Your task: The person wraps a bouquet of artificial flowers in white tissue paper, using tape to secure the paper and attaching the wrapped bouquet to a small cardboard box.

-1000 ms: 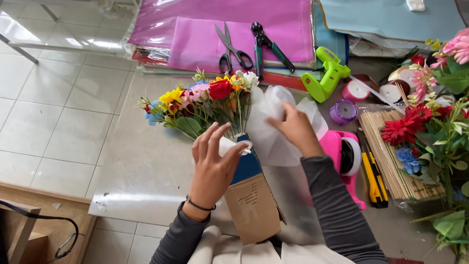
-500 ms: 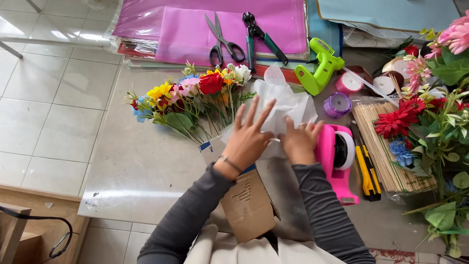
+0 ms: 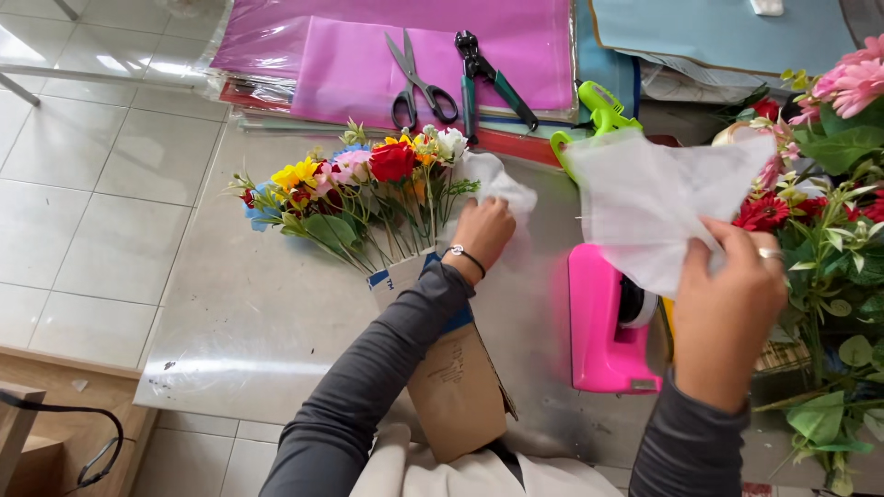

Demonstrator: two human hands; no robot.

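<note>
Lifted clear of the bouquet (image 3: 364, 198) since half a second ago, one white tissue sheet (image 3: 658, 207) pinched in right hand (image 3: 727, 308), second white tissue piece (image 3: 502, 189) clutched by left hand (image 3: 481, 235) beside the flower stems, sheets now separated.

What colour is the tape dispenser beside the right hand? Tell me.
Bright pink tape dispenser, clearest in the head view.

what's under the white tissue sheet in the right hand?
Under the white tissue sheet, held up by the right hand, the pink tape dispenser shows below and a green tool pokes out above. Whatever lies directly behind the sheet is covered.
</note>
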